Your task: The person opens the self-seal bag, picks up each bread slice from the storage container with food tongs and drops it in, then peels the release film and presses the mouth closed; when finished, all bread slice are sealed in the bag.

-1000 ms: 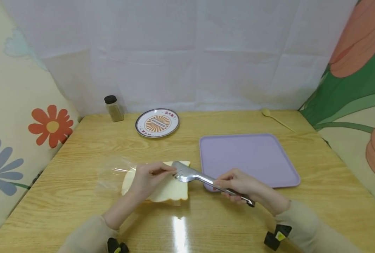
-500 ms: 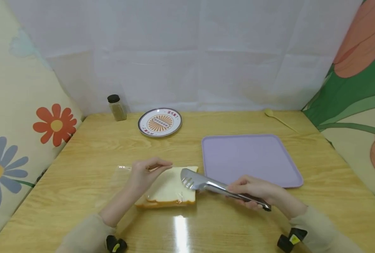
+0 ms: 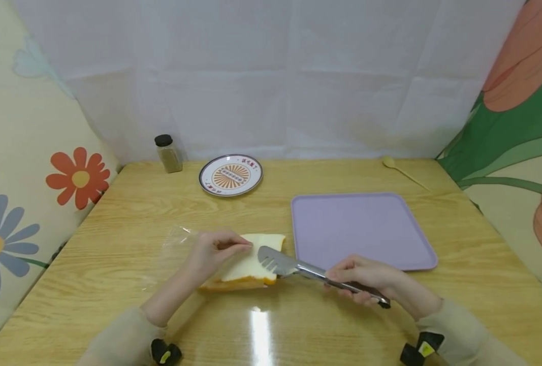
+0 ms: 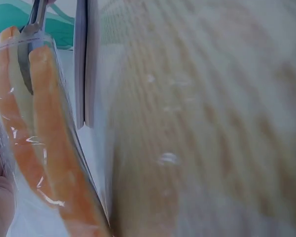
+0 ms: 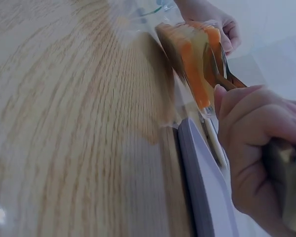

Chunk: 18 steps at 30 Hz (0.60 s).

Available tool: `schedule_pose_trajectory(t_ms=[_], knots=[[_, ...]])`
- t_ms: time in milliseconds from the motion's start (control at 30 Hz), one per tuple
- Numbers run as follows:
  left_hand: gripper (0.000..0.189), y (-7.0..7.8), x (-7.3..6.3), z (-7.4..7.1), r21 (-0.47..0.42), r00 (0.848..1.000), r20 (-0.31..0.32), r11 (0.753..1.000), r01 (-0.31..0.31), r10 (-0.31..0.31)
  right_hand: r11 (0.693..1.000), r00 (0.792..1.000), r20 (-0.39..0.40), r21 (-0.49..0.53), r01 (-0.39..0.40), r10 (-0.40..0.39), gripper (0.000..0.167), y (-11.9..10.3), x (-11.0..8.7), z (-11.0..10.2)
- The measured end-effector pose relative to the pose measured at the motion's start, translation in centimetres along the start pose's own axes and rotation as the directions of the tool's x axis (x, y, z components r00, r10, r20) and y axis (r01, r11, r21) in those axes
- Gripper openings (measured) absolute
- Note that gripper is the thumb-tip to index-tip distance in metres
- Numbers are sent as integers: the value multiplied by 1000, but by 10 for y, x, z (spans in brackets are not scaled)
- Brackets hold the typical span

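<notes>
Two crusted slices of white bread (image 3: 241,267) sit in a clear plastic bag (image 4: 19,168), left of the tray. My right hand (image 3: 362,279) grips metal tongs (image 3: 314,271) by their handle. The tongs' slotted end lies over the top slice's right part. In the left wrist view one blade of the tongs runs down between the two slices. The right wrist view has the tongs' ends around the upper slice (image 5: 214,42). My left hand (image 3: 213,256) pinches the bag's upper film above the bread, thumb against fingertips.
A lilac tray (image 3: 362,231) lies right of the bread, close behind the tongs. Farther back are a patterned plate (image 3: 231,175), a spice jar (image 3: 168,154) with a black lid, and a yellow spoon (image 3: 404,173). A white cloth (image 3: 271,76) hangs behind the table.
My right hand and the tongs have drawn to the right. The bread has shifted slightly right, and the top slice's right end has risen. My left hand stays above the bread.
</notes>
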<state>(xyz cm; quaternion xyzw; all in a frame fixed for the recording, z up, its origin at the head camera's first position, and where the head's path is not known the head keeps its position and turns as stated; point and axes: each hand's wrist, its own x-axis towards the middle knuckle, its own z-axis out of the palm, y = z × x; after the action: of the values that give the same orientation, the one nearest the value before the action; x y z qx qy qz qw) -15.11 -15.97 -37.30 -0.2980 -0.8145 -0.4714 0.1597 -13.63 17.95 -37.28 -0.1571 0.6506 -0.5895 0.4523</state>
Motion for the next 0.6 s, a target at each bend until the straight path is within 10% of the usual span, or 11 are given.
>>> schedule_pose_trajectory(t_ms=[600], knots=[[5,4,-4,17,-8,987,-145,998,66,-67,996,992,-123,-85,-27,17,41,-14,13,22]])
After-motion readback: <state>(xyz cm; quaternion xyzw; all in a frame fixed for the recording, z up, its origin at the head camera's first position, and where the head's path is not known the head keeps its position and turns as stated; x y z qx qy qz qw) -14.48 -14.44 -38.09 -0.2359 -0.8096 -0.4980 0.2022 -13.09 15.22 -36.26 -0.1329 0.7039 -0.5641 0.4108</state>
